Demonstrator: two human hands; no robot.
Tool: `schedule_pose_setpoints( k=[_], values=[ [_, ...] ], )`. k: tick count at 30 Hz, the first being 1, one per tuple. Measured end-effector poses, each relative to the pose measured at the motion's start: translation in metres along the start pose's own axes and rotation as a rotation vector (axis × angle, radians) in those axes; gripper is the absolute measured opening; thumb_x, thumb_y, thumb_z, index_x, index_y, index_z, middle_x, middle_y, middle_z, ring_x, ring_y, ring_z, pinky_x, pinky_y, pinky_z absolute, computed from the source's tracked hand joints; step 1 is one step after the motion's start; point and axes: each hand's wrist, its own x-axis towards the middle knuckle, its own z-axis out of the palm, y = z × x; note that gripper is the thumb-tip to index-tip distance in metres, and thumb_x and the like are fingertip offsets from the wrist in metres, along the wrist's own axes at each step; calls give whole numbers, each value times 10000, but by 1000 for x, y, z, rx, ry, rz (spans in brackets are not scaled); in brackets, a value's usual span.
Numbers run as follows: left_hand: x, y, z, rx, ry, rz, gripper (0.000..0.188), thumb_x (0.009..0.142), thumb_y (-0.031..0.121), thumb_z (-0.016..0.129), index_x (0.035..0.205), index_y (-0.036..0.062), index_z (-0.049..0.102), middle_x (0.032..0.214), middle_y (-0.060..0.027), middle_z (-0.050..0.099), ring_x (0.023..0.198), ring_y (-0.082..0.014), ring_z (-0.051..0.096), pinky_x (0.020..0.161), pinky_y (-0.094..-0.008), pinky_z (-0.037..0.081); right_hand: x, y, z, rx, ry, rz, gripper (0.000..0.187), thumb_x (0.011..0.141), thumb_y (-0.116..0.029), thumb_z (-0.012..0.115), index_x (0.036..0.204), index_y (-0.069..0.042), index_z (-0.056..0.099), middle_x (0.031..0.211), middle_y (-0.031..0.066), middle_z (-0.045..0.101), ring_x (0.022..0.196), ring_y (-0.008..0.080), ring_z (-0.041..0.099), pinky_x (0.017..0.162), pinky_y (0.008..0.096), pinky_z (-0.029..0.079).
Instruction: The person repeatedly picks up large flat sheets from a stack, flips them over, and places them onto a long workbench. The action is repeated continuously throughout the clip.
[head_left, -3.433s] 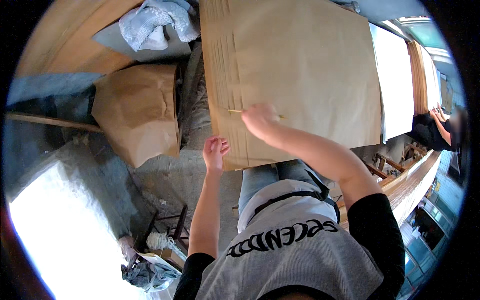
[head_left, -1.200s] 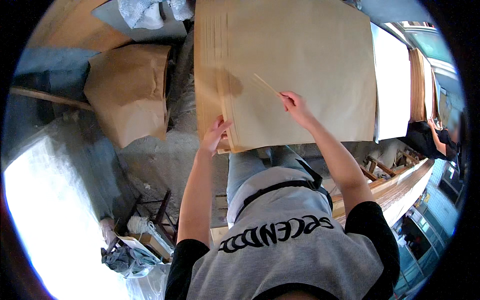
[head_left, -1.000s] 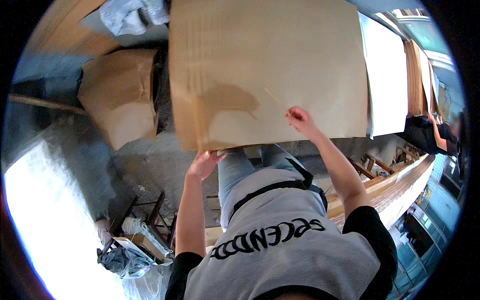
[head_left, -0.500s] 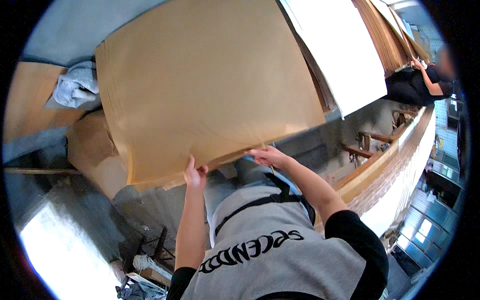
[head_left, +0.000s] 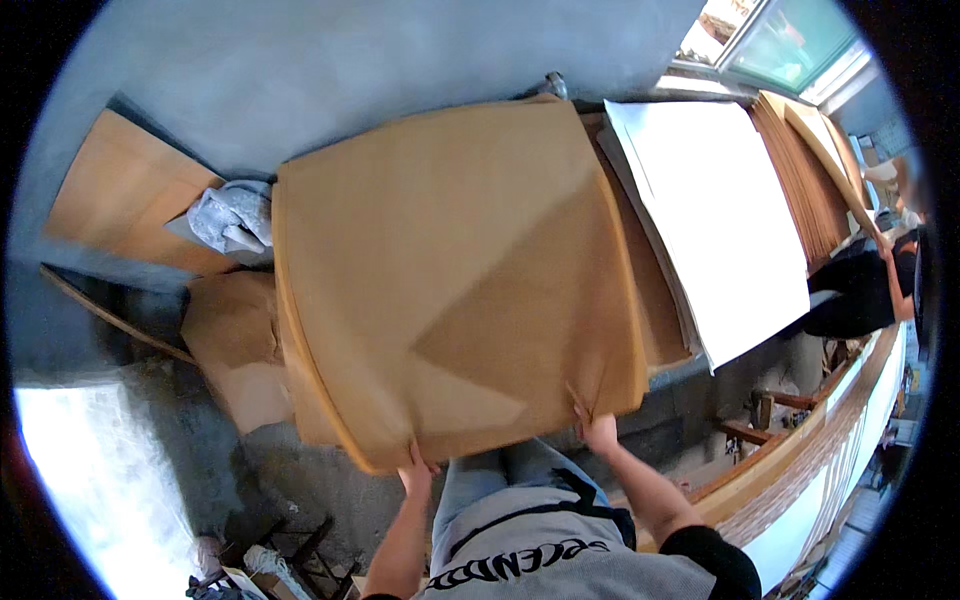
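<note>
A large brown paper sheet (head_left: 440,240) lies on top of a stack of similar sheets in front of me. Its near edge is gripped by my left hand (head_left: 415,472), closed near the left corner, with the thumb on top. Closer to the right corner, my right hand (head_left: 598,434) pinches the same edge, and the paper creases at its fingers. Between the two hands the edge bows slightly. A triangular shadow falls across the sheet's right half. The fingers under the paper are partly hidden.
White sheets (head_left: 715,220) lie to the right, beside a brown corrugated stack (head_left: 795,175). Another person (head_left: 860,290) handles boards at the far right. A grey cloth (head_left: 230,215) and wooden board (head_left: 130,195) are at the left. A long wooden piece (head_left: 790,450) runs along the lower right.
The sheet's near edge and both hands appear lower in view. My hands are farther apart, the right one further right. The view has tilted up, showing more wall and a window.
</note>
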Motion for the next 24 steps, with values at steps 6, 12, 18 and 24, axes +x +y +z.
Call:
schedule_pose_setpoints(
  k=[6, 12, 18, 24],
  values=[
    [64, -36, -24, -250, -184, 95, 306, 861, 381, 442, 920, 85, 489, 607, -36, 467, 391, -132, 414, 344, -265, 354, 11, -68, -9, 40, -94, -67, 249, 851, -211, 499, 712, -6, 519, 492, 46, 478, 400, 119, 439, 371, 271, 324],
    [47, 55, -5, -244, -18, -46, 272, 819, 288, 545, 900, 39, 471, 596, -68, 469, 370, -156, 437, 321, -278, 365, 39, -101, -16, 357, -102, 93, 202, 790, -227, 605, 687, -78, 515, 527, -11, 453, 403, 83, 399, 356, 204, 278],
    [30, 17, -11, -545, -175, -356, 307, 792, 363, 571, 941, 113, 476, 609, -45, 479, 380, -163, 440, 329, -268, 346, -5, -89, -28, 641, -134, 304, 204, 805, -253, 582, 674, -126, 489, 485, -25, 400, 368, 66, 336, 337, 203, 237],
    [17, 18, -12, -568, -254, -462, 292, 775, 351, 596, 875, 97, 493, 611, -42, 495, 395, -162, 451, 355, -270, 348, -11, -70, -29, 675, -96, 413, 214, 821, -286, 555, 677, -152, 470, 461, -42, 383, 362, 64, 319, 342, 201, 225]
  ],
)
